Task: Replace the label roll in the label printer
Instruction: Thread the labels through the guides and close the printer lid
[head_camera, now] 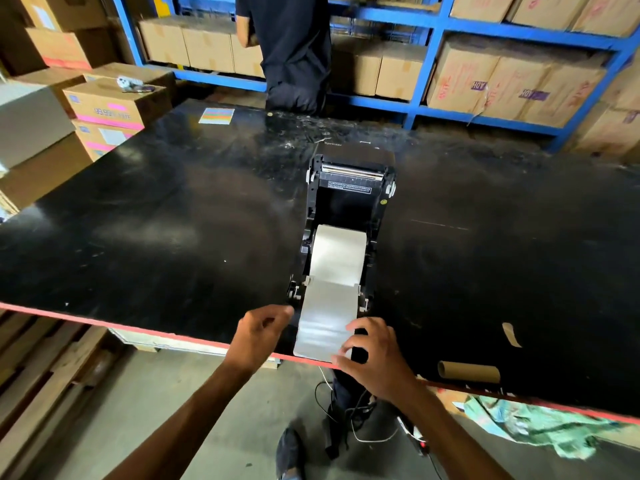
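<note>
The black label printer [349,188] lies on the black table [173,220] with its lid swung open away from me. A white label roll [337,252] sits in its bay, and a strip of label paper [327,320] runs from it over the printer's front to the table's near edge. My right hand [375,358] pinches the strip's right edge near its end. My left hand [263,332] hovers just left of the strip with curled fingers, holding nothing. An empty cardboard core [469,372] lies on the table at the right.
A person in dark clothes [291,50] stands beyond the table at blue shelving [433,26] stacked with cartons. Boxes [107,105] pile up at the left. A coloured sheet [216,116] lies at the far edge. Cables [349,410] hang below the table's red edge, and a crumpled green cloth [540,427] lies on the floor.
</note>
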The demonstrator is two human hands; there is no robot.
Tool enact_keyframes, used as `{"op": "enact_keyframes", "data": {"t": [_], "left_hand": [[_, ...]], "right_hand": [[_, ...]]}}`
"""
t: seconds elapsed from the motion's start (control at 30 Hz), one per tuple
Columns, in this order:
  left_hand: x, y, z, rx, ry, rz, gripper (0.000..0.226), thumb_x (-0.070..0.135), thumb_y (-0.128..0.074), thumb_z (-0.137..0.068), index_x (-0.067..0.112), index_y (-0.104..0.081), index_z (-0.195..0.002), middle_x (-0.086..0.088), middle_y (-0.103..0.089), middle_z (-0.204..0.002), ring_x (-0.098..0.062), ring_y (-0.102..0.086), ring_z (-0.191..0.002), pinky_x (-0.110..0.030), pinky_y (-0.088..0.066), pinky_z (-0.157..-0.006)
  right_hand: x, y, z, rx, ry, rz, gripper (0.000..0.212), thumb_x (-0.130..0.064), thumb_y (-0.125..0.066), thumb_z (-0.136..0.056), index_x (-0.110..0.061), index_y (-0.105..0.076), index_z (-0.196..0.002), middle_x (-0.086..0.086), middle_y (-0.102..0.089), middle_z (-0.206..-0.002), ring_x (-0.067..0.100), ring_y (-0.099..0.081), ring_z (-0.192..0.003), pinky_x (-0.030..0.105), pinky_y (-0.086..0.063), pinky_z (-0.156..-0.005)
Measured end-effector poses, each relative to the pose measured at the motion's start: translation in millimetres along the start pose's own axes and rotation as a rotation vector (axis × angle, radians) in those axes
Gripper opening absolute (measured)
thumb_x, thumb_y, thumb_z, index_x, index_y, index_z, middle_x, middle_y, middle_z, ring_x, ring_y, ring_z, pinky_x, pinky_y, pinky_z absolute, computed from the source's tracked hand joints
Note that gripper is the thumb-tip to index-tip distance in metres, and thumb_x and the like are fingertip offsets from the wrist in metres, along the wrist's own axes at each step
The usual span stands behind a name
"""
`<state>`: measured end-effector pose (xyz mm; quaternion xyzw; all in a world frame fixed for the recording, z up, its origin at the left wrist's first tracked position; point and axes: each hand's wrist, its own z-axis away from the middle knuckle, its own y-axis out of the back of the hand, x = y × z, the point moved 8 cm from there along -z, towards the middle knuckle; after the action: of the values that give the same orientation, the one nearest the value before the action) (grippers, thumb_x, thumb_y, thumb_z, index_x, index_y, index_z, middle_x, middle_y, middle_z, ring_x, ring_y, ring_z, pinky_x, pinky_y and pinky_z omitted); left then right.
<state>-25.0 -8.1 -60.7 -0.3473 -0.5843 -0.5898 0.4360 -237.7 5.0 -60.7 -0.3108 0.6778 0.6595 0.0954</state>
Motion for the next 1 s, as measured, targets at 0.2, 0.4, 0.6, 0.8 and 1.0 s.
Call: {"op": "enact_keyframes", "data": {"t": [0.2,0.4,0.6,0.8,1.0], "left_hand": [[-39.0,-9.1,-24.0,-0.050,0.560,0.265,0.052,0.055,-0.040,-0.094,0.008,-0.062,-0.094,-0.014,-0.062,-0.101,-0.032,-0.062,-0.101,-0.042,-0.047,-0.093],[-44.9,-26.4,-28.2,-0.188,0.659,0.487,0.071,0.060,-0.035,-0.093,-0.001,-0.053,-0.126,-0.026,-0.065,-0.117,-0.038,-0.063,-0.106,-0.046,-0.046,-0.099],[-49.5,-16.1,-37.9,-0.200,0.637,0.465,0.070,0.061,-0.031,-0.093,0.002,-0.067,-0.104,-0.021,-0.072,-0.103,-0.035,-0.066,-0.102,-0.042,-0.050,-0.090],[-47.1,-15.6,-43.6,-0.214,0.637,0.419,0.072,0.060,-0.032,-0.093,-0.002,-0.066,-0.103,-0.023,-0.072,-0.099,-0.034,-0.067,-0.093,-0.040,-0.052,-0.083],[-50.6,-17.8,-42.6,-0.215,0.640,0.409,0.076,0.064,-0.032,-0.091,-0.002,-0.064,-0.109,-0.023,-0.071,-0.101,-0.033,-0.066,-0.093,-0.041,-0.050,-0.089]], "right_hand": [[-26.3,90.5,-94.3,0.105,0.076,0.001,0.015,-0.033,-0.069,-0.082,-0.020,-0.074,-0.088,0.001,-0.067,-0.098,0.022,-0.053,-0.099,0.038,-0.036,-0.092],[-44.8,178.0,-207.6,0.320,0.063,0.117,0.037,-0.026,-0.057,-0.090,-0.014,-0.059,-0.126,0.010,-0.056,-0.133,0.029,-0.045,-0.126,0.034,-0.028,-0.099],[-31.1,162.7,-243.2,0.166,-0.074,0.404,0.050,-0.041,-0.037,-0.098,-0.011,-0.046,-0.137,0.014,-0.046,-0.144,0.031,-0.041,-0.132,0.044,-0.026,-0.108],[-54.8,172.7,-187.3,0.595,0.183,0.364,0.022,-0.021,-0.056,-0.089,-0.008,-0.070,-0.079,0.014,-0.065,-0.082,0.036,-0.058,-0.079,0.041,-0.034,-0.085],[-38.9,144.9,-124.7,0.592,0.209,0.192,0.037,-0.033,-0.070,-0.078,-0.016,-0.064,-0.110,0.009,-0.062,-0.107,0.024,-0.051,-0.104,0.035,-0.026,-0.095]]}}
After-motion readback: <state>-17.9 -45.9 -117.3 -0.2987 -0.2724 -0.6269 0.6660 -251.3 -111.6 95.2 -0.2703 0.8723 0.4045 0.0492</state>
